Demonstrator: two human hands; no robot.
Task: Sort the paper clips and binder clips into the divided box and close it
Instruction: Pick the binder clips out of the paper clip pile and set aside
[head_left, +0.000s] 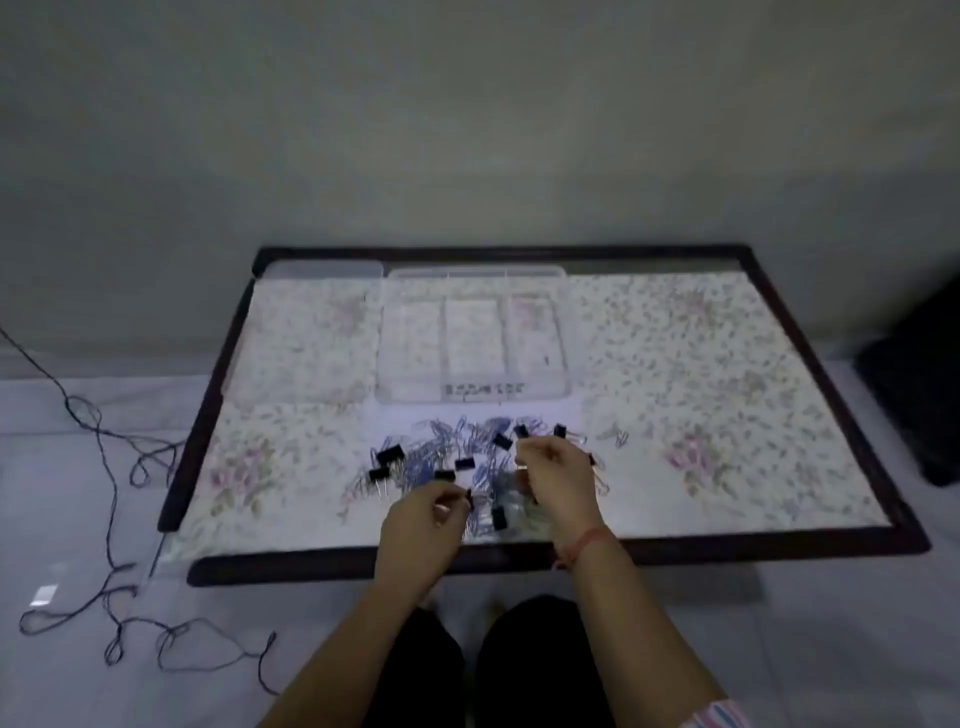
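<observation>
Dim room, floral-cloth table (701, 364), clear divided box (470, 338) upper centre looks nearly empty with its lid (322, 270) off, clips pile (457, 457) mid-frame unsorted, my left hand (423, 525) and right hand (558, 475) pinching, contents blurred, can't tell.

Divided box (472, 338) sits on the bench (727, 395) at the far centre, with its lid (324, 270) lying just left of it at the far edge. Pile of paper clips (447, 452) and binder clips (389, 454) lies on the bench directly near of the box. Left hand (421, 525) and right hand (558, 475) are over the pile's near side. A cable (98, 441) lies on the floor left of the bench.
</observation>
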